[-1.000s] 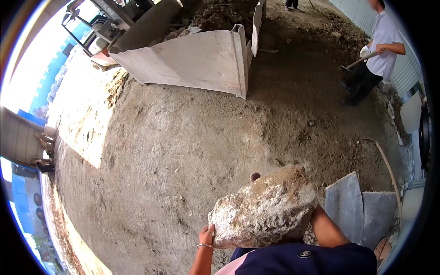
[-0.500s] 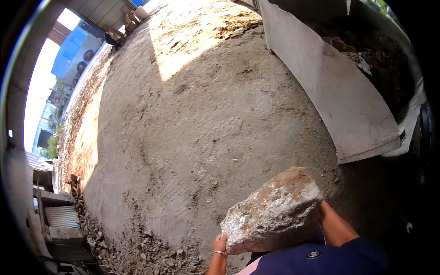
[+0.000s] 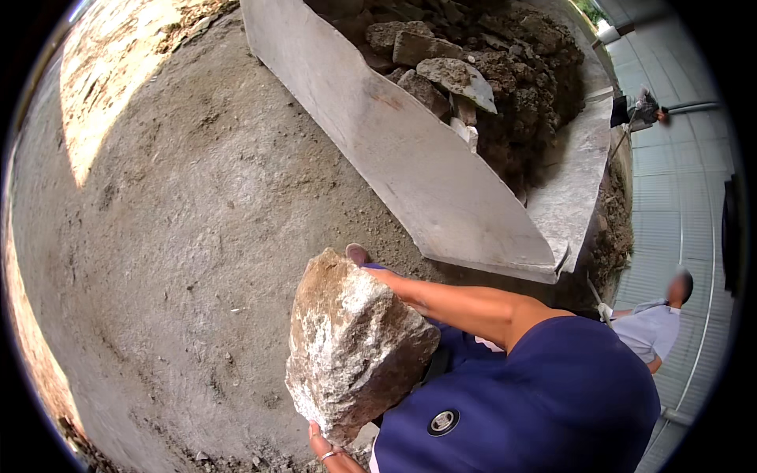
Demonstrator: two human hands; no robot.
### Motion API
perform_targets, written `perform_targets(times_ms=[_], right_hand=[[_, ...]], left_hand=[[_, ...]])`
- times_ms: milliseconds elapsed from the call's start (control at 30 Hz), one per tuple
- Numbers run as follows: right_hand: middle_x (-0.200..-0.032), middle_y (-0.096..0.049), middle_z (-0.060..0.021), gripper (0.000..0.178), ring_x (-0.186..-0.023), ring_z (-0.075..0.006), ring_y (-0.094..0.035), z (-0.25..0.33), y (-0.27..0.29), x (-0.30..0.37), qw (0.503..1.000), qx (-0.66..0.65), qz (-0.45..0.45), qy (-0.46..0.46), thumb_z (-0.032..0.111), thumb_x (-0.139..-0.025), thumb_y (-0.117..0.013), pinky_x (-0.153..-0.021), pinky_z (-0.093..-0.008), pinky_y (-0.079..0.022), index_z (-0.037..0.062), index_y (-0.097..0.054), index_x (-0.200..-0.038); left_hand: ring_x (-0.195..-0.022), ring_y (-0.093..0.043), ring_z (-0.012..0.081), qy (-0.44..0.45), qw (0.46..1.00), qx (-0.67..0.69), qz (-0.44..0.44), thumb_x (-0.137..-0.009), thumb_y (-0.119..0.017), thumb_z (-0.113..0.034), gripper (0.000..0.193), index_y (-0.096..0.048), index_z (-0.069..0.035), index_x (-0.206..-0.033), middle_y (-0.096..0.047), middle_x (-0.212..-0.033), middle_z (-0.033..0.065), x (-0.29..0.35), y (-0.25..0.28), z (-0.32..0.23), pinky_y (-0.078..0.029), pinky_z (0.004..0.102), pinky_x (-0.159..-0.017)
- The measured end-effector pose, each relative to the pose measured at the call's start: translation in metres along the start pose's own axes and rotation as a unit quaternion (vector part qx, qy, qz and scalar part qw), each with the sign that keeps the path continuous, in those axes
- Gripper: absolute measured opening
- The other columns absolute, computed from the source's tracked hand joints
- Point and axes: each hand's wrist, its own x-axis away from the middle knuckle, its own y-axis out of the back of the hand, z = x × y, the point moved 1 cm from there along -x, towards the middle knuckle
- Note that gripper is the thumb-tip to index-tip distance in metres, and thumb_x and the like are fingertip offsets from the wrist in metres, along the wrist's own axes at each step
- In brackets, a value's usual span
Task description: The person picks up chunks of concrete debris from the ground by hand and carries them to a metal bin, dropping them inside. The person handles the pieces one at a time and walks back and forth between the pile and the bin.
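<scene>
A large rough rock (image 3: 347,347), brown on top with white crusted faces, is held in front of my body at waist height. My left hand (image 3: 322,445) is closed against the rock's lower end, its fingertips showing at the edge and a thin band at the wrist. Over the far end reaches my right hand (image 3: 385,279), gripping that side; its fingers are mostly hidden behind the rock. A shoe (image 3: 357,254) shows just beyond the rock.
Ahead to the right stands a pale metal-sided container (image 3: 410,165) with rubble (image 3: 457,71) and soil inside. Two people (image 3: 650,327) (image 3: 643,109) stand beyond it, holding long handles, near a corrugated wall (image 3: 670,205). Rough grey ground (image 3: 189,236) spreads left.
My view has turned right, so the container now sits more centrally and two people have come into sight. The rock stays in both hands, with more of my right forearm showing.
</scene>
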Motion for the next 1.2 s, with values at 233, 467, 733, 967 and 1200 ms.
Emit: perform_targets(times_ms=[233,467,733,967,1200], right_hand=[[-0.116,-0.034,-0.0147,0.057,-0.107,-0.0244,-0.033,0.169,0.156,0.153,0.959,-0.242,-0.082,0.125,0.045,-0.079,-0.031,-0.087,-0.0344,-0.027,0.0005,-0.03,-0.115],[-0.127,-0.009,-0.0197,0.07,-0.117,-0.0281,-0.013,0.174,0.281,0.387,0.67,-0.363,-0.521,0.383,0.054,-0.076,-0.023,-0.093,-0.0381,-0.014,0.0006,-0.015,-0.121],[-0.123,-0.023,-0.0167,0.059,-0.114,-0.0254,-0.024,0.007,0.178,0.406,0.43,-0.462,-0.731,0.261,0.049,-0.079,-0.023,-0.093,-0.0334,-0.016,0.0066,-0.026,-0.119],[-0.115,-0.034,-0.0142,0.055,-0.091,-0.0215,-0.045,-0.077,-0.052,0.237,0.393,-0.685,-0.59,0.169,0.035,-0.073,-0.05,-0.073,-0.0264,-0.036,0.0057,-0.032,-0.115],[-0.087,-0.048,-0.0076,0.031,-0.071,-0.0173,-0.05,-0.118,-0.27,0.166,0.366,-0.707,-0.598,0.094,0.018,-0.071,-0.053,-0.064,-0.0248,-0.038,0.0048,-0.047,-0.098]], left_hand=[[-0.081,-0.049,0.0174,-0.103,0.933,-0.266,0.218,-0.075,-0.05,-0.018,0.03,-0.046,0.004,-0.095,-0.051,-0.091,0.0097,0.06,-0.305,-0.14,-0.039,0.0294,-0.072],[-0.102,-0.042,0.0233,-0.442,0.593,-0.495,0.456,-0.077,-0.04,-0.042,0.058,-0.03,0.0,-0.116,-0.045,-0.107,0.016,0.226,-0.598,-0.218,-0.032,0.0333,-0.084],[-0.117,-0.011,0.0295,-0.818,0.266,-0.493,0.13,-0.07,-0.044,-0.051,0.065,-0.023,-0.018,-0.122,-0.013,-0.125,0.0191,0.162,-0.668,-0.295,-0.023,0.0417,-0.091],[-0.116,-0.017,0.0296,-0.587,0.397,-0.701,0.08,-0.066,-0.054,-0.043,0.074,-0.017,-0.014,-0.123,-0.017,-0.125,0.0172,-0.087,-0.578,-0.411,-0.022,0.0403,-0.092],[-0.097,-0.044,0.0239,-0.133,0.359,-0.921,0.076,-0.068,-0.053,-0.04,0.054,-0.042,-0.006,-0.109,-0.047,-0.105,0.015,-0.211,-0.456,-0.358,-0.036,0.0339,-0.078]])
